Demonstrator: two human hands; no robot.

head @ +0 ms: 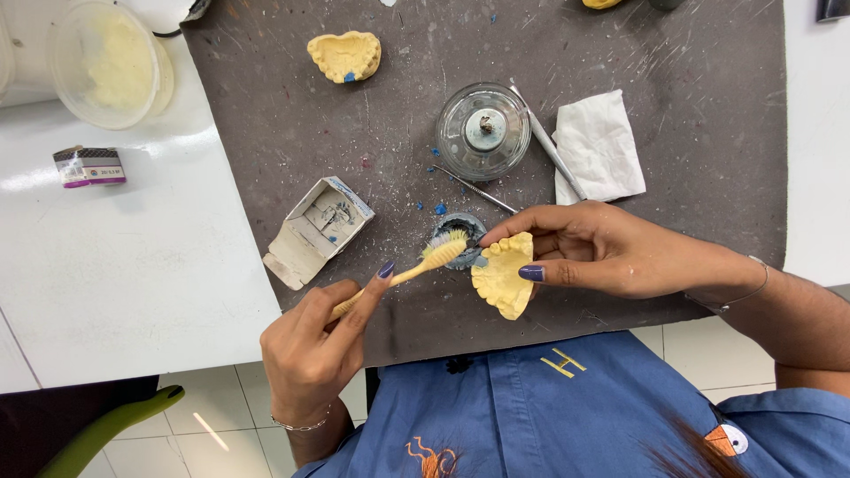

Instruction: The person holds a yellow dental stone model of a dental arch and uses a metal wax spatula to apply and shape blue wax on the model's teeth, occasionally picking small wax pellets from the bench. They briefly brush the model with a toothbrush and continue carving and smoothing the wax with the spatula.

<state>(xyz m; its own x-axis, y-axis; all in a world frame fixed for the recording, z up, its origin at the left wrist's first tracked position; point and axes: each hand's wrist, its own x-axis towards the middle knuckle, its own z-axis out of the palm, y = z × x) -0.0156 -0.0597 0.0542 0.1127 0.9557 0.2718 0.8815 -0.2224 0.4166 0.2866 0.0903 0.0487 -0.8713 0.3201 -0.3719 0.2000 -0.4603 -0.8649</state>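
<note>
Gripping a yellow toothbrush [416, 270], left hand [310, 354] faces right hand [602, 252] pinching a yellow dental cast [503, 281] beside an open grey carton [320, 228].

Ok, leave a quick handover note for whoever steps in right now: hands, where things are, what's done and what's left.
Left hand: grip on a yellow toothbrush, bristles at the cast's teeth.
Right hand: holds the yellow dental cast above the grey mat.
Second cast lies at the mat's top; glass burner, metal tools and tissue sit behind.
Done: brush at cast.
Left: cannot tell how much brushing.
</note>
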